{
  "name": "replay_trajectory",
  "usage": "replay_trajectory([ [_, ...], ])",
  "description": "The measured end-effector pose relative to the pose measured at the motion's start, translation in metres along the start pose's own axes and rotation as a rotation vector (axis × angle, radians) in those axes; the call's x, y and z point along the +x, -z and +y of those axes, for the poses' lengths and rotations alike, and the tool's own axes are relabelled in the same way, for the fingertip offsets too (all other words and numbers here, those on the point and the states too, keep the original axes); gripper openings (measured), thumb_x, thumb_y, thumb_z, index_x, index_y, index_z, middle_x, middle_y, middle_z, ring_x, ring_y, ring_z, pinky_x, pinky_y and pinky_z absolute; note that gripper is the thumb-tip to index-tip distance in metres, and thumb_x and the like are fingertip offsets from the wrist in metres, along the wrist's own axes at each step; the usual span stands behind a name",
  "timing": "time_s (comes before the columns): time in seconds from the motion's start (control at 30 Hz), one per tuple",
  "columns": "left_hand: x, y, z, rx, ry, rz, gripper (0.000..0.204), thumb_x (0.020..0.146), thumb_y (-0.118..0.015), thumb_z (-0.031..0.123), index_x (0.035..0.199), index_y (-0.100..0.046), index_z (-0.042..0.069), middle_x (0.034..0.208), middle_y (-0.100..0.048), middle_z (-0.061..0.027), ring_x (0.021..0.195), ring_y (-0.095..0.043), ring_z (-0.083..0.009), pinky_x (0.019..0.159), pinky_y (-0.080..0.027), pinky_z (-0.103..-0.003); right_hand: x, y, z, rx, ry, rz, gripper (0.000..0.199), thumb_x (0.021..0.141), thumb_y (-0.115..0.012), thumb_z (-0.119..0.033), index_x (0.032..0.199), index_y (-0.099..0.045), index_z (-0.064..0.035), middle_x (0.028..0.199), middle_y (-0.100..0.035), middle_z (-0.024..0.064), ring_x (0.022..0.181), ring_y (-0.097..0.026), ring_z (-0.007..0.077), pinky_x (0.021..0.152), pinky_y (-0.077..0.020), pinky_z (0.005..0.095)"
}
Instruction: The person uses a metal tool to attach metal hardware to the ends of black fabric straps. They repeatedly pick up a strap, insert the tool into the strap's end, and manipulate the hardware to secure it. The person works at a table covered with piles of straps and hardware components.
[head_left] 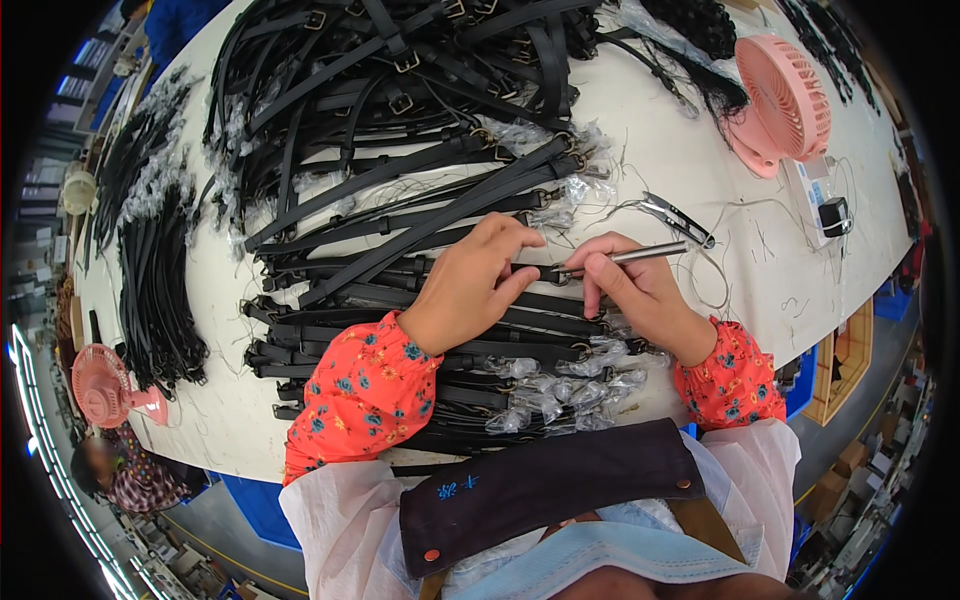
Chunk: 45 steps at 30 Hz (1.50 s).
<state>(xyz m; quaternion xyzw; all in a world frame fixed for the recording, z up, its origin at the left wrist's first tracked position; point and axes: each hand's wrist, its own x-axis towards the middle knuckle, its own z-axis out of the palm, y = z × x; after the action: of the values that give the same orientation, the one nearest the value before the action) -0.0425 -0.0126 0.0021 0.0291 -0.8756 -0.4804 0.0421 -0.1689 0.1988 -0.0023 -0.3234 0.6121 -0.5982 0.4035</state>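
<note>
Many black straps with metal buckles, which look like belts, lie in rows across the white table (780, 300). My left hand (465, 285) is closed on one black belt (549, 273), its thumb near the buckle end. My right hand (635, 290) holds a slim silver metal tool (650, 252), shaped like a pen or tweezers, its near tip at the same belt's buckle. Fingers hide part of the buckle. Just beyond my right hand lie small thread snips (676, 215). Clear plastic wrap (560, 390) covers several buckles nearer to me.
A large tangled heap of black belts (400, 70) is at the back. Bundled thin straps (160, 280) lie at the left. A pink fan (780, 100) stands beside a white box (812, 200) at the right. Another pink fan (105, 385) and a person (135, 475) are at the left.
</note>
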Motion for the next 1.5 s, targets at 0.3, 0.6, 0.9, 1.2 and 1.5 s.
replay_trajectory([
  [0.3,0.004,-0.0097,-0.0094,0.153,-0.108,0.032,0.006,0.094,-0.069,0.007,0.099,-0.068,0.004,0.088,-0.064,-0.0111,0.076,-0.065,-0.03,0.067,-0.05,-0.038,0.0003,-0.0006,-0.0008,-0.028,-0.01,-0.019,0.027,0.111,-0.051,-0.026,0.114,-0.065,-0.0022,0.072,-0.062,0.0007,0.064,-0.061,0.0072,0.059,-0.0477,0.023],
  [0.6,0.0046,-0.0098,-0.0099,0.139,-0.093,0.041,0.006,0.095,-0.066,0.007,0.099,-0.064,0.003,0.087,-0.063,-0.0116,0.077,-0.064,-0.0317,0.067,-0.048,-0.039,0.0009,-0.0003,-0.0011,-0.041,-0.035,-0.043,0.029,0.111,-0.051,-0.027,0.114,-0.065,-0.0021,0.072,-0.063,0.0008,0.064,-0.061,0.0075,0.059,-0.0476,0.0237],
  [0.9,0.0038,-0.0082,-0.0085,0.131,-0.087,0.032,0.005,0.096,-0.066,0.007,0.099,-0.063,0.004,0.085,-0.061,-0.0112,0.076,-0.062,-0.0312,0.067,-0.048,-0.039,0.0019,-0.0008,-0.0015,-0.039,-0.035,-0.049,0.03,0.111,-0.051,-0.028,0.114,-0.064,-0.0019,0.072,-0.062,0.0013,0.064,-0.062,0.0079,0.06,-0.0491,0.024],
  [1.2,0.0035,-0.0068,-0.0083,0.121,-0.096,0.028,0.005,0.096,-0.065,0.007,0.099,-0.063,0.004,0.086,-0.061,-0.0111,0.076,-0.062,-0.0309,0.066,-0.047,-0.038,0.0018,-0.0014,-0.0004,-0.034,-0.038,-0.043,0.03,0.112,-0.05,-0.028,0.114,-0.064,-0.0019,0.072,-0.062,0.0012,0.064,-0.062,0.008,0.059,-0.0491,0.024],
  [1.5,0.0033,-0.0057,-0.0071,0.065,-0.041,0.035,0.005,0.097,-0.064,0.006,0.1,-0.063,0.002,0.089,-0.064,-0.0123,0.074,-0.063,-0.0309,0.066,-0.049,-0.037,0.0015,-0.0017,-0.0016,-0.02,-0.048,-0.043,0.029,0.112,-0.05,-0.027,0.115,-0.065,-0.0017,0.072,-0.062,0.001,0.065,-0.062,0.0078,0.06,-0.0487,0.0239],
])
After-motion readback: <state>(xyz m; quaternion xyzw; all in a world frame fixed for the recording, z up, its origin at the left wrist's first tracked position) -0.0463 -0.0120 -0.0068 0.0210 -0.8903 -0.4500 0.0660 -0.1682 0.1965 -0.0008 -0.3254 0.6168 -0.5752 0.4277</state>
